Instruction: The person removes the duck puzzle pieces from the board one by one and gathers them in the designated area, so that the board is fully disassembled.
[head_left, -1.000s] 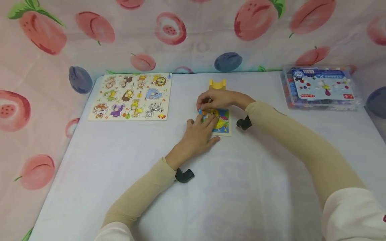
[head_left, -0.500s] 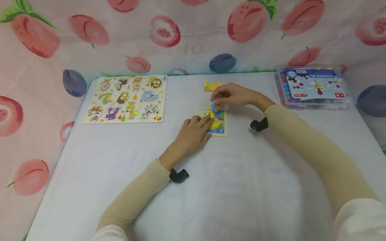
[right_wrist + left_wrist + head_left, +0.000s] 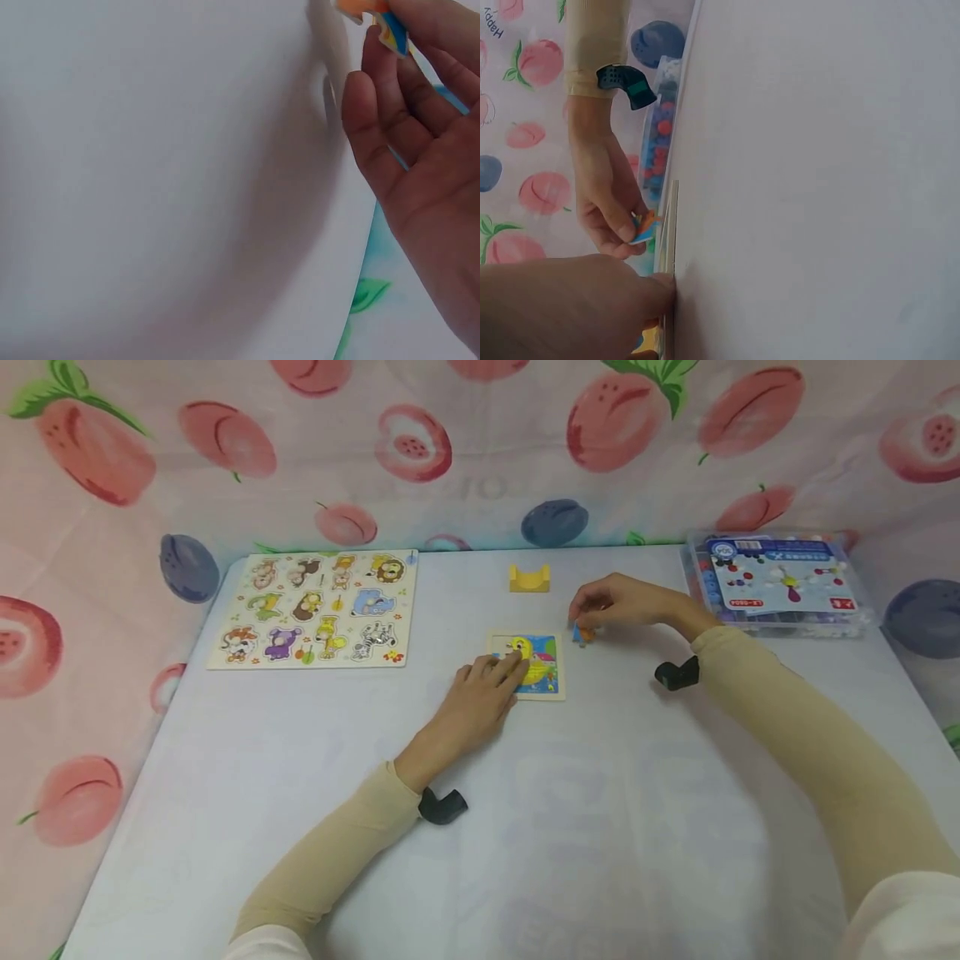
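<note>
A small square jigsaw puzzle (image 3: pixel 549 681) with a yellow duck on blue lies in its pale frame mid-table. My left hand (image 3: pixel 476 702) rests on its left part, fingers stretched over the picture and hiding that side. To the right of the puzzle, my right hand (image 3: pixel 626 600) pinches a blue and orange puzzle piece (image 3: pixel 580 633) between thumb and fingers. In the left wrist view the piece (image 3: pixel 646 227) shows an irregular edge, held just above the table. The right wrist view catches the piece (image 3: pixel 394 30) at its top edge.
A yellow block with a curved notch (image 3: pixel 529 579) stands behind the puzzle. At the back left lies an animal peg board (image 3: pixel 315 610); at the back right, a clear plastic box (image 3: pixel 780 585) of small coloured parts. A fruit-print cloth (image 3: pixel 480 452) hangs behind the table.
My right hand has lifted the puzzle piece from the upper left of the puzzle and carried it to the right, off the board. The left hand has stayed on the puzzle.
</note>
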`<state>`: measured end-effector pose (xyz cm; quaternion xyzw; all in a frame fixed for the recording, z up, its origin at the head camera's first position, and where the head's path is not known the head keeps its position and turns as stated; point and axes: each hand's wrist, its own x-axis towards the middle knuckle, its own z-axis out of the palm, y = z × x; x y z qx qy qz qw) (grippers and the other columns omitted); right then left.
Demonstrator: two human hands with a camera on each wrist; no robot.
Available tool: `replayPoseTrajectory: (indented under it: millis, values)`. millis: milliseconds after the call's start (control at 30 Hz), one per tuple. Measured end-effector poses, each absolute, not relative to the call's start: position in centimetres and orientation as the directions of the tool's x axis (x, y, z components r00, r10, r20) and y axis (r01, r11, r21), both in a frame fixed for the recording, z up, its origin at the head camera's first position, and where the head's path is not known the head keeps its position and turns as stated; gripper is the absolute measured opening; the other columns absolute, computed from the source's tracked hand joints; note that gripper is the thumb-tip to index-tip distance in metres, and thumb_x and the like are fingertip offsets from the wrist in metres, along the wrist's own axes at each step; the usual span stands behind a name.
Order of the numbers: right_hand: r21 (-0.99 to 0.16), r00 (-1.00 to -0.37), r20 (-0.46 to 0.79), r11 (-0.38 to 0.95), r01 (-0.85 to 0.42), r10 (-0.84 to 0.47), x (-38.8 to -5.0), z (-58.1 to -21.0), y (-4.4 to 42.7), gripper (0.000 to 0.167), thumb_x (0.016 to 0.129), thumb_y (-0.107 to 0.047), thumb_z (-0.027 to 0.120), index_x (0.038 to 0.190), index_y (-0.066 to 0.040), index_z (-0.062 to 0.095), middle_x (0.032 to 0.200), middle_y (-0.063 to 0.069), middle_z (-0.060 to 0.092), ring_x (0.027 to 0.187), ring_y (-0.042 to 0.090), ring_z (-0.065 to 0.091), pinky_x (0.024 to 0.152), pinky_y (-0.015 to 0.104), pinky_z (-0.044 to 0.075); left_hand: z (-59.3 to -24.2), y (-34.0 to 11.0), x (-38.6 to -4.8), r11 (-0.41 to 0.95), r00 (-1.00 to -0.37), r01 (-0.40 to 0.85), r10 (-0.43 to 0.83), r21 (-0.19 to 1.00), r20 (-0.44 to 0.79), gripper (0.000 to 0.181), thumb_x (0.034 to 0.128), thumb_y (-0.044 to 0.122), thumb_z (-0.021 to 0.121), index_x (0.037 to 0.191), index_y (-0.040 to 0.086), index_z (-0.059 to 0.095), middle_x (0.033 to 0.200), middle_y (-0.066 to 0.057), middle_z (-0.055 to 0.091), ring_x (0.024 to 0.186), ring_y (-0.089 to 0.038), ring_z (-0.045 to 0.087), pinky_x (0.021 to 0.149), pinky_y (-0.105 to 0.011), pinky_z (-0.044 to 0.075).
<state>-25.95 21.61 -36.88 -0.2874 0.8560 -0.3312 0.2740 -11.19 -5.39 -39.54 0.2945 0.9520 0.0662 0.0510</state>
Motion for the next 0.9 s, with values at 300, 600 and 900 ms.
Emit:
replayPoseTrajectory:
  millis: [300, 600, 900]
  values:
    - [-0.695, -0.678, -0.266, 0.623, -0.358, -0.686, -25.9, -37.2, 23.0, 0.013, 0.091, -0.015, 0.062, 0.101, -0.01, 0.069, 0.091, 0.006, 0.068, 0.083, 0.016, 0.056, 0.078, 0.021, 0.046, -40.3, -5.3, -11.0, 0.818, -0.828, 0.557, 0.56, 0.14, 0.025, 0.049, 0.1012, 0.027, 0.041, 0.148, 0.016, 0.032, 0.154, -0.004, 0.03, 0.133, -0.03, 0.034, 0.102, -0.05, 0.036]
    - [-0.616, -0.685, -0.212, 0.64, -0.46, -0.697, -26.1, -37.9, 22.6, 0.01, 0.09, -0.011, 0.063, 0.1, -0.012, 0.067, 0.098, 0.005, 0.062, 0.092, 0.017, 0.059, 0.086, 0.033, 0.049, -40.4, -5.3, -11.1, 0.813, -0.819, 0.574, 0.572, 0.099, 0.047, 0.046, 0.1009, 0.021, 0.038, 0.146, 0.017, 0.036, 0.151, -0.004, 0.034, 0.132, -0.034, 0.034, 0.1, -0.052, 0.037]
    - [-0.598, -0.704, -0.196, 0.653, -0.465, -0.682, -25.9, -37.9, 20.0, 0.012, 0.095, -0.023, 0.057, 0.103, -0.017, 0.063, 0.098, 0.0, 0.064, 0.073, 0.017, 0.056, 0.071, 0.03, 0.05, -40.4, -5.2, -11.2, 0.79, -0.794, 0.608, 0.603, 0.082, 0.08, 0.045, 0.0999, 0.019, 0.042, 0.144, 0.011, 0.039, 0.147, -0.007, 0.038, 0.13, -0.032, 0.038, 0.104, -0.046, 0.039]
